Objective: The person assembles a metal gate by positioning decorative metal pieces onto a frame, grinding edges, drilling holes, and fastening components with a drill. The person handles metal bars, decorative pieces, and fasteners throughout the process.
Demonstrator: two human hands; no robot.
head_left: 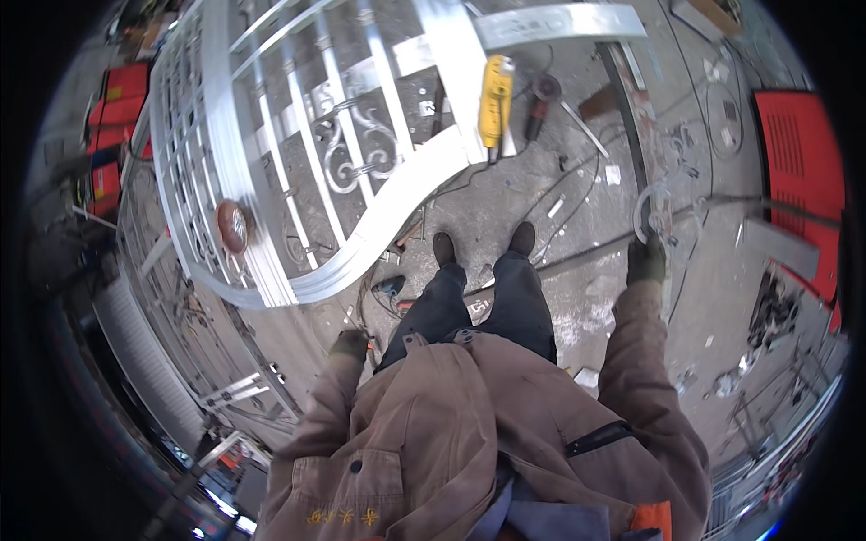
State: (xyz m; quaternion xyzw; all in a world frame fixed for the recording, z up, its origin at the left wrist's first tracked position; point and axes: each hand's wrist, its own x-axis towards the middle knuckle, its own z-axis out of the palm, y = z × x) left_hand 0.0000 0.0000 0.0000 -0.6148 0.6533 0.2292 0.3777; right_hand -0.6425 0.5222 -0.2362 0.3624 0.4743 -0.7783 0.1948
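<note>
My right hand (pixel 646 260), in a dark green glove, is closed around the lower end of a silvery scroll-shaped metal ornament (pixel 642 204), held out to the right above the floor. My left hand (pixel 348 343), also gloved, hangs low near my left thigh beside some cables. Its fingers are too small and dark to make out. Ahead on the left is a large silver metal gate panel (pixel 370 261) with bars and a curved edge. A similar scroll (pixel 347 149) sits among its bars. On the panel rest a yellow power tool (pixel 494 104) and a brown bowl (pixel 232 225) with shiny contents.
A dark-and-red hand tool (pixel 538 106) lies beyond the yellow one. Cables (pixel 586 257) cross the grey floor. A long metal bar (pixel 636 135) runs along the right. Red machines stand at the right (pixel 798 171) and far left (pixel 117 108). Metal frames (pixel 239 392) are at lower left.
</note>
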